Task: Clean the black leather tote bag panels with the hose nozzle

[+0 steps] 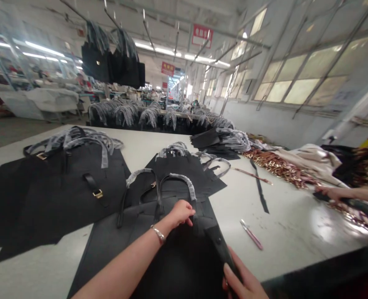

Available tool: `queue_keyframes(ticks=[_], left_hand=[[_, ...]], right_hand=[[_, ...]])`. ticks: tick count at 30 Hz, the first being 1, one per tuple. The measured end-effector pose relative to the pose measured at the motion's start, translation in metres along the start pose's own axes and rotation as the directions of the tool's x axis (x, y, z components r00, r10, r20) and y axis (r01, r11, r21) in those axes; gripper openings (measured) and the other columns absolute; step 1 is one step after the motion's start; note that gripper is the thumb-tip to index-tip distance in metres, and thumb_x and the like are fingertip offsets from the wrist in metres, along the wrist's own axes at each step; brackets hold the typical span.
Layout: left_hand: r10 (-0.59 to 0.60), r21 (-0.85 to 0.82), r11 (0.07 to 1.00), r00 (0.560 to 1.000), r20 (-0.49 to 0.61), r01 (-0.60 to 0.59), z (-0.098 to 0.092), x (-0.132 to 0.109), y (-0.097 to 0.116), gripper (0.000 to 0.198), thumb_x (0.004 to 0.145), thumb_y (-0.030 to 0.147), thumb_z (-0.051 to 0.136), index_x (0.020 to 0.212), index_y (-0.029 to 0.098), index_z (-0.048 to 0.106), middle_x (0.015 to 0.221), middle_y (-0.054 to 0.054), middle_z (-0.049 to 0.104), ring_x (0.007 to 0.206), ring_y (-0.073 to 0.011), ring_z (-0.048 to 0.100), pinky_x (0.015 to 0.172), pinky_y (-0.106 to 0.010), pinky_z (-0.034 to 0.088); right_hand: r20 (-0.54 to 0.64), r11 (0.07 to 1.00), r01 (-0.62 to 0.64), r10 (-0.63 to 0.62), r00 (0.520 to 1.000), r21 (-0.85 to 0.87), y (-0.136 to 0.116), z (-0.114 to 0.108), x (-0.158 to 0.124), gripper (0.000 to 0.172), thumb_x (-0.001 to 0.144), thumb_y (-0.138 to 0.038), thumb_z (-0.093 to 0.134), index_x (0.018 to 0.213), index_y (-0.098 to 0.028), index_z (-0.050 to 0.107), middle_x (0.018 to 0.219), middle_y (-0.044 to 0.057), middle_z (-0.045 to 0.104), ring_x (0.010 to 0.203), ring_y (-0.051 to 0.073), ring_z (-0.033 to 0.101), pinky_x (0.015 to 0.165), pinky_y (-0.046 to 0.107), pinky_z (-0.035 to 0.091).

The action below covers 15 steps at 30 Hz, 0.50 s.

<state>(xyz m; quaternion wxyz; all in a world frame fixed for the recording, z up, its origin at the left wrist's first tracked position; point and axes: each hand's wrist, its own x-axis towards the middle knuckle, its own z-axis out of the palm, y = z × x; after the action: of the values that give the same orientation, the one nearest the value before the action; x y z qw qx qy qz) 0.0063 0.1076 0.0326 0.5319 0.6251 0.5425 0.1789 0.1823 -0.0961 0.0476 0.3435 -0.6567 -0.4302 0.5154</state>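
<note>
A black handbag point(177, 253) lies flat in front of me, its two handles partly wrapped in clear plastic. My left hand point(180, 212), with a silver bracelet at the wrist, has its fingers curled at the base of the right-hand handle point(188, 187). The fingertips' exact hold is partly hidden. At the lower right, my right hand point(241, 278) grips the bag's side edge between thumb and fingers. A round dark snap shows on that edge just above the hand. More black bag pieces point(184, 170) with wrapped handles lie just beyond.
Stacked black bags point(87, 174) cover the table's left side. A pink-handled tool point(251, 235) and a black strap point(260, 187) lie to the right, near a heap of brown straps with metal hardware point(280, 166). Another person's hand point(333, 193) reaches in at right. Bags point(109, 62) hang behind.
</note>
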Motion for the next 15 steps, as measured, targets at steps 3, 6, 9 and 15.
queue_keyframes(ticks=[3, 6, 9, 15], left_hand=[[0.048, -0.053, 0.998, 0.998, 0.035, -0.046, 0.015, -0.007, 0.0, 0.021, 0.077, 0.018, 0.062, 0.058, 0.015, 0.053, 0.037, 0.008, 0.039, 0.034, -0.0078, 0.049, 0.039, -0.017, 0.023], [0.049, -0.087, 0.995, 0.997, 0.053, -0.044, 0.024, -0.01, -0.001, 0.023, 0.076, 0.017, 0.062, 0.055, 0.015, 0.051, 0.036, 0.009, 0.039, 0.031, -0.0072, 0.045, 0.039, -0.017, 0.022], [0.021, -0.112, 0.994, 0.998, 0.066, -0.013, 0.029, -0.011, -0.001, 0.022, 0.076, 0.016, 0.061, 0.056, 0.016, 0.052, 0.035, 0.008, 0.04, 0.031, -0.0082, 0.046, 0.039, -0.017, 0.022], [-0.057, -0.139, 0.988, 0.992, 0.115, 0.072, 0.034, -0.01, -0.003, 0.016, 0.078, 0.02, 0.062, 0.064, 0.014, 0.058, 0.034, 0.006, 0.044, 0.03, -0.0085, 0.044, 0.04, -0.017, 0.027]], right_hand=[[0.105, 0.998, -0.064, 0.06, 0.993, 0.029, -0.02, 0.006, 0.003, 0.078, 0.082, -0.061, 0.051, 0.147, -0.025, 0.027, 0.064, -0.006, 0.058, 0.04, 0.009, 0.053, 0.038, 0.019, 0.039], [0.094, 0.997, -0.058, 0.054, 0.994, 0.046, -0.026, 0.011, 0.009, 0.072, 0.084, -0.057, 0.05, 0.146, -0.027, 0.028, 0.065, -0.006, 0.057, 0.039, 0.008, 0.052, 0.035, 0.018, 0.04], [0.084, 0.998, -0.024, 0.02, 0.996, 0.05, -0.022, 0.011, 0.009, 0.068, 0.086, -0.055, 0.049, 0.145, -0.028, 0.03, 0.066, -0.006, 0.057, 0.039, 0.008, 0.053, 0.036, 0.017, 0.042], [0.022, 0.999, -0.01, 0.009, 1.0, 0.044, -0.025, 0.011, 0.01, 0.064, 0.085, -0.053, 0.051, 0.141, -0.025, 0.036, 0.071, -0.004, 0.058, 0.041, 0.008, 0.054, 0.037, 0.018, 0.042]])
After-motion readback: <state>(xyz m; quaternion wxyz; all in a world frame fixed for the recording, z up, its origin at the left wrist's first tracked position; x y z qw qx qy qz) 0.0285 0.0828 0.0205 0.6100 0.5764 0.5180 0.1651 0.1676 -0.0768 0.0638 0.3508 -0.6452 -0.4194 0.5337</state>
